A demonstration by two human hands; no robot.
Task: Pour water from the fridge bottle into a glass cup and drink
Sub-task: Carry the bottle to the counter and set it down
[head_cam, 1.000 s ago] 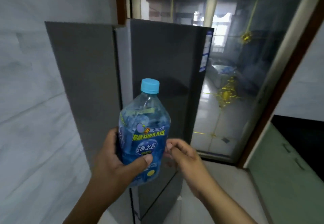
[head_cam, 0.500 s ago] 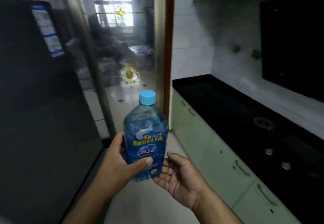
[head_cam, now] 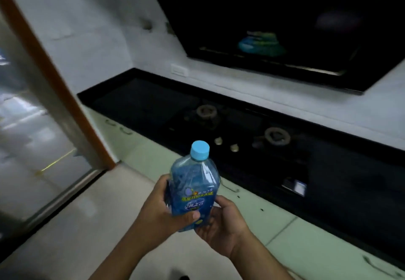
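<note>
A clear blue plastic water bottle [head_cam: 195, 183] with a light-blue cap and a blue label stands upright in front of me, low in the middle of the head view. My left hand [head_cam: 162, 211] wraps around its left side, thumb across the label. My right hand [head_cam: 221, 222] cups the bottle's lower right side and base, its fingers touching it. The cap is on. No glass cup is in view.
A black countertop [head_cam: 135, 102] with a two-burner gas hob [head_cam: 241, 130] runs along the right, over pale green cabinet doors [head_cam: 258, 218]. A black range hood [head_cam: 274, 27] hangs above. A glass sliding door with a brown frame [head_cam: 54, 82] stands at the left.
My view has swung right, from the fridge and glass door to the counter and hob. My right hand has come up from an open palm to touch the bottle's base.
</note>
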